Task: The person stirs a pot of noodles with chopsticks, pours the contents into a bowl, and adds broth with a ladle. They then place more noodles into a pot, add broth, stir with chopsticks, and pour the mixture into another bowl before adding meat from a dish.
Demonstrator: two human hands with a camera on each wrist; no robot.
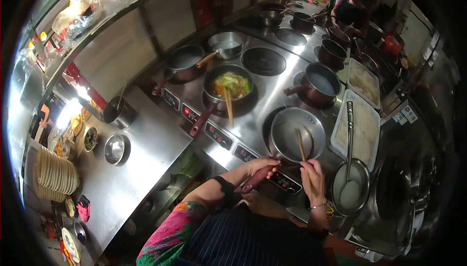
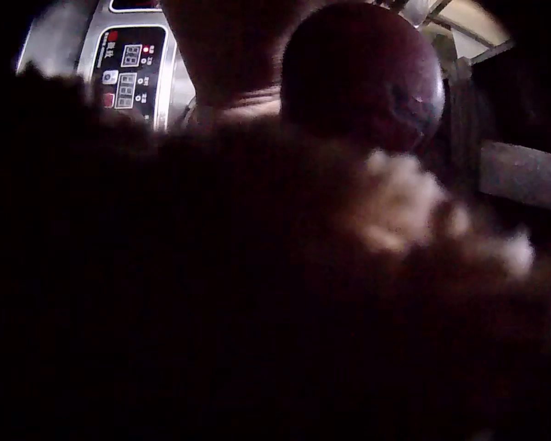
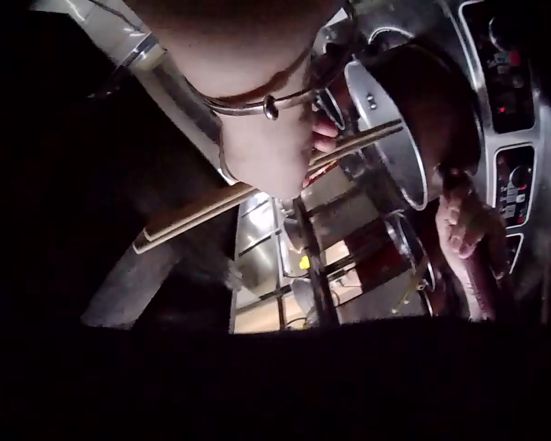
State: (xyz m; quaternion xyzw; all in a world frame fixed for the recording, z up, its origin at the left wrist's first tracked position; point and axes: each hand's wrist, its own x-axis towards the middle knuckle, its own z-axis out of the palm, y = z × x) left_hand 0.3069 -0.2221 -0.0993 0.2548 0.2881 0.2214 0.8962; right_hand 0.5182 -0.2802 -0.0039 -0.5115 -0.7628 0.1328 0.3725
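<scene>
In the head view, the left hand [image 1: 263,165] grips the dark red handle [image 1: 254,180] of a silver-rimmed pot [image 1: 297,134] at the stove's front. The handle's rounded end [image 2: 361,78] fills the top of the left wrist view. The right hand [image 1: 312,177] pinches wooden chopsticks [image 1: 301,144], their tips down inside that pot; their back ends [image 3: 179,220] stick out behind the hand [image 3: 271,156] in the right wrist view. What the pot holds is hard to make out.
A pan of food [image 1: 232,82] with chopsticks standing in it is left of the pot. At right are white trays [image 1: 356,128] and a bowl with a ladle [image 1: 349,139]. Several pots stand behind. Stacked plates [image 1: 57,173] are far left; people [image 1: 348,10] stand at the back.
</scene>
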